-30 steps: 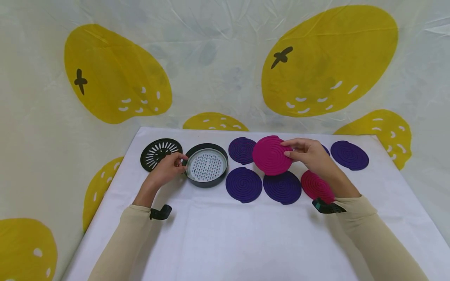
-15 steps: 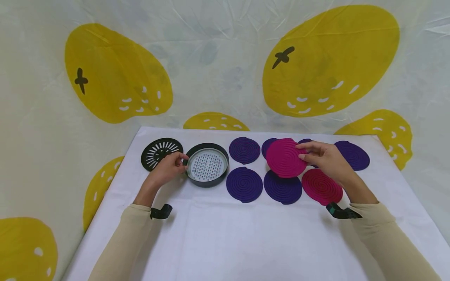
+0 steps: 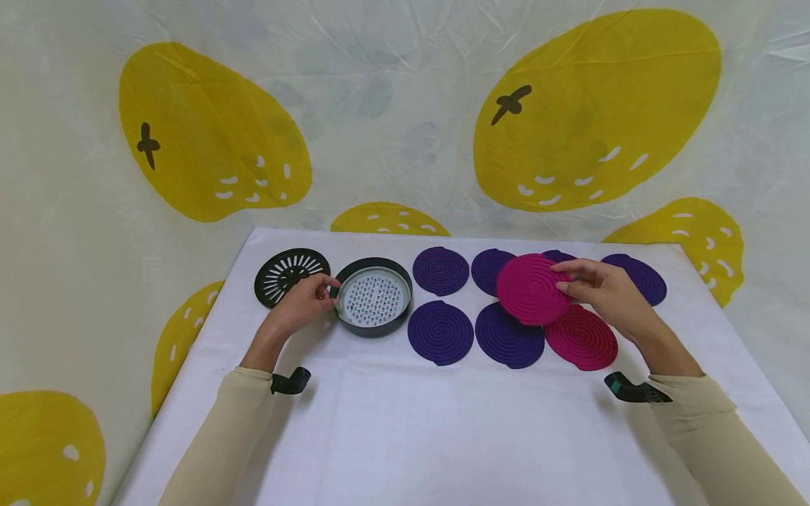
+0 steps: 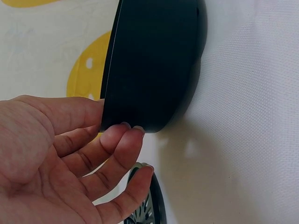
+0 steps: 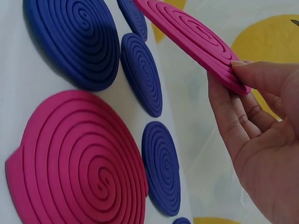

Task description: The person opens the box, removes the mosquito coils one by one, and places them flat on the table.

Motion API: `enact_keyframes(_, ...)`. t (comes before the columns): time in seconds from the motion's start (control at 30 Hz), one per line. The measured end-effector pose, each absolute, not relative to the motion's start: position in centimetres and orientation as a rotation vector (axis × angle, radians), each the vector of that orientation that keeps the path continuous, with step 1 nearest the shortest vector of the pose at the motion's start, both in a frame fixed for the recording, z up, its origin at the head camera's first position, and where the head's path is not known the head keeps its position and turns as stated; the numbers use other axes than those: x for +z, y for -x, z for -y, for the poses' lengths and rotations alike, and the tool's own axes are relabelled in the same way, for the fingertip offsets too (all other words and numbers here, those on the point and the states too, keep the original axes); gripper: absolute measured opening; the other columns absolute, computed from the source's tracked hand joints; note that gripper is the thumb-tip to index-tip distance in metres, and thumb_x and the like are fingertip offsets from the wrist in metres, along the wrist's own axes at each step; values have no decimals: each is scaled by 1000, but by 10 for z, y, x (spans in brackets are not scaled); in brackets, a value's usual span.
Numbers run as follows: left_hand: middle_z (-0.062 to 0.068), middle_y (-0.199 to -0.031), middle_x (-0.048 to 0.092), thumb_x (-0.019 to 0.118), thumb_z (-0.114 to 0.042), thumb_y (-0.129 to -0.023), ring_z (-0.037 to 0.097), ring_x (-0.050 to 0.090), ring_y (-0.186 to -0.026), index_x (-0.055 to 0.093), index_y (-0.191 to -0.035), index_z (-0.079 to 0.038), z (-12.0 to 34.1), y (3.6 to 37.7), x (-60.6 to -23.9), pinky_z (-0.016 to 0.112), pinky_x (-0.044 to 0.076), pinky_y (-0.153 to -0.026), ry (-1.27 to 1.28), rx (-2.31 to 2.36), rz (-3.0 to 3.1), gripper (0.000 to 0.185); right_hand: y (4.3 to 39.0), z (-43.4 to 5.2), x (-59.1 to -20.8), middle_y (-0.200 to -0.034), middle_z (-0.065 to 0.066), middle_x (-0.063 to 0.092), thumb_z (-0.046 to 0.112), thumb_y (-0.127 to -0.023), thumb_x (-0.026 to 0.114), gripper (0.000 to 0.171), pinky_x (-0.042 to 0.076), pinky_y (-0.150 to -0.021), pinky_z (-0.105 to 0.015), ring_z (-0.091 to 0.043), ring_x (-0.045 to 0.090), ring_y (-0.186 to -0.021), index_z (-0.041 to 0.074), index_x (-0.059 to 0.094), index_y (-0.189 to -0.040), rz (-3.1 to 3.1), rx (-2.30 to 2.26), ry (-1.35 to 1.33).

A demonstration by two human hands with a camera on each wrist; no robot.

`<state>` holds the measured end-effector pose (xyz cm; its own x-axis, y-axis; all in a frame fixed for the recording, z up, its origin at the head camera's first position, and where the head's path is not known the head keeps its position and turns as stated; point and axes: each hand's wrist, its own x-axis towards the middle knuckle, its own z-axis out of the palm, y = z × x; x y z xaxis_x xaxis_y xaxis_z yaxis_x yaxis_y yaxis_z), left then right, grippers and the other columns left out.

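Magenta spiral coil (image 3: 533,289), pinched at its rim by the right hand (image 3: 601,292), hangs tilted in the air above the table (image 3: 405,422), over a second magenta coil (image 3: 582,337) lying flat; an edge grip keeps the fragile spiral from flexing. Largest is the table's white cloth, backed by a lemon-print sheet (image 3: 595,105). On it sit a black round tray (image 3: 373,295) with a perforated metal insert, and beside it a slotted black lid (image 3: 290,274). Purple coils (image 3: 441,332) lie in two rows. The left hand (image 3: 302,303) steadies the tray, its fingers (image 4: 124,140) curled against the dark wall.
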<state>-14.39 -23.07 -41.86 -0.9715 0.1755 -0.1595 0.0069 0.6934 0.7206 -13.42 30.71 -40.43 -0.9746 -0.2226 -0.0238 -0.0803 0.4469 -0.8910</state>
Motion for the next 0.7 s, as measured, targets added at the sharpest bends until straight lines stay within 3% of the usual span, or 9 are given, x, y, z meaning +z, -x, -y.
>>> enact_keyframes(0.4,10,-89,52,68,-7,-95,23,50,-79,61,-130,0,230,142,-418,34,43,-67,-155,1140,-2690,36,125,-332,-411,-109,5,71,13,-100,64,37,57,-80,-21,-9,71,-92,0,59,-134,-2561,-1606,243)
enact_keyframes(0.7,10,-89,52,68,-7,-95,23,50,-79,61,-129,-1,230,143,-420,34,43,-67,-156,1140,-2696,35,117,-351,-417,-107,3,73,12,-102,61,37,57,-79,-21,-11,72,-90,-2,56,-135,-2553,-1593,315)
